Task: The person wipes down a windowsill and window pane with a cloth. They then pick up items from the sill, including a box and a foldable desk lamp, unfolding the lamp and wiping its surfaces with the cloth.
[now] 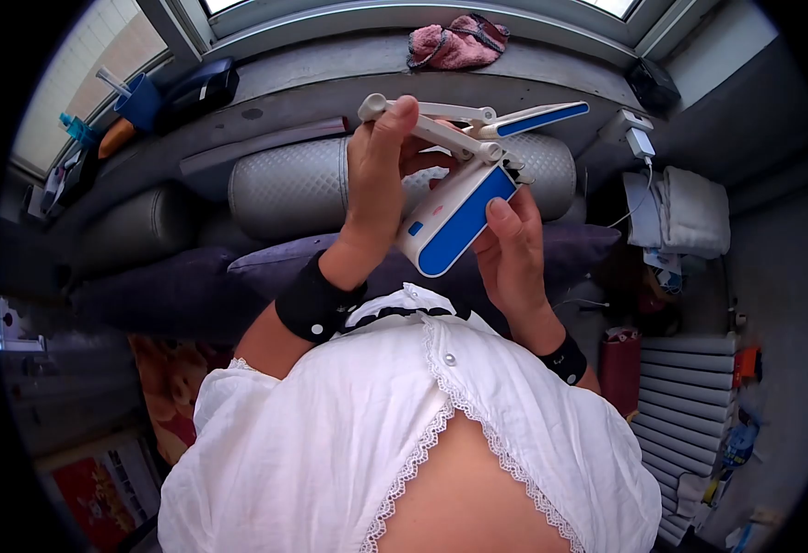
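A white-and-blue folding device with hinged arms (445, 217) is held up in front of my chest; its exact kind I cannot make out. Its thick body is tilted, with a blue face and a small blue patch on the white side. Two pale jointed arms lead from it to a thin blue-and-white panel (542, 119) at the upper right. My left hand (381, 170) is closed around the arms near their left joint, thumb on top. Gripping the body's right side is my right hand (512, 244), its thumb against the blue face; some fingers are hidden behind it.
Behind the device lie a silver quilted bolster (288, 189) and dark purple cushions (173, 286). A pink cloth (459, 43) rests on the window sill. At right are a white charger with a cable (641, 143), folded towels (694, 212) and a ribbed radiator (685, 396).
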Available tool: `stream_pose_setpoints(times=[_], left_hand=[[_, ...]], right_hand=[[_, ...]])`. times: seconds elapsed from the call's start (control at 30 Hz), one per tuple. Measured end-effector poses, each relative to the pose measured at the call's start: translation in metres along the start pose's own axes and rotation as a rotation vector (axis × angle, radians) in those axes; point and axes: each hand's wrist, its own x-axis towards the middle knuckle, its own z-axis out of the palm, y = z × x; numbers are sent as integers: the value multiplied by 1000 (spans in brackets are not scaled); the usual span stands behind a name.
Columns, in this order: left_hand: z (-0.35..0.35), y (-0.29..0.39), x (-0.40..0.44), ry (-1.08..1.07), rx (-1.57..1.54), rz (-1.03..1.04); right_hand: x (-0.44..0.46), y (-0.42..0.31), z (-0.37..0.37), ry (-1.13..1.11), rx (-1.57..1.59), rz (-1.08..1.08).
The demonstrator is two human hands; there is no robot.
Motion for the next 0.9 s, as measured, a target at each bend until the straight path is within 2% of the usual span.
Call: stream_pose_setpoints(times=[0.03,0.1,0.2,0.27,0.37,0.47,0.57,0.7,0.83,0.87,0.9], left_hand=[[-1,0,0,-25,-79,-46],[10,5,-2,-11,43,-17],[14,3,-8,-30,165,-87],[15,1,-7,-67,154,-132],[7,-8,-1,-99,281,-64],[3,-11,3,-71,262,-81],[-7,0,2,9,-84,-271],[-13,3,0,-49,86,-188],[-22,19,-3,-331,162,-21],[-22,23,-1,-402,152,-44],[-23,28,-2,-489,19,-163]], right_hand=[[1,-1,0,-10,-19,-6],[2,-1,-2,-27,-53,-15],[7,6,-2,-49,-192,-180],[6,12,-7,-9,-160,-165],[4,7,-5,19,-97,-115],[5,8,-5,29,-98,-109],[5,12,-11,37,-153,-147],[5,10,-16,83,-195,-174],[7,-10,-29,47,-54,-19],[6,-14,-33,11,2,57],[6,-17,-34,-30,56,131]])
